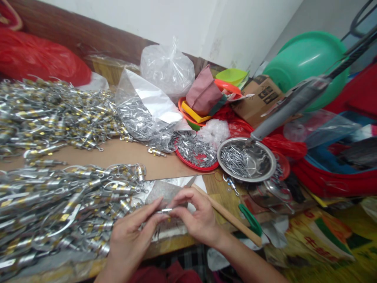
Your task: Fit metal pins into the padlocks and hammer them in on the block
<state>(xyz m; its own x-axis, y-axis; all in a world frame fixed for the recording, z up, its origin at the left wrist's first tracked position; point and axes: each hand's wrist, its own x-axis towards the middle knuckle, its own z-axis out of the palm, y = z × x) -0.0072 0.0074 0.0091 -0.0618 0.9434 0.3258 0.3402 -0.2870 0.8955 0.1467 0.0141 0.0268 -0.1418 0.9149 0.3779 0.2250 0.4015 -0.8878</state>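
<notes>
Left hand (pixel 131 230) and right hand (pixel 197 216) pinch a metal piece (pixel 165 210)

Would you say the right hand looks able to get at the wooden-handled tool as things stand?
Probably yes: the right hand is close beside the wooden-handled tool, and nothing seems to lie over most of its handle, though the hand would likely have to release the small metal part first.

Flat, fairly bright light, soft glare on the green basin (pixel 306 65), blurred, stretched edges
</notes>
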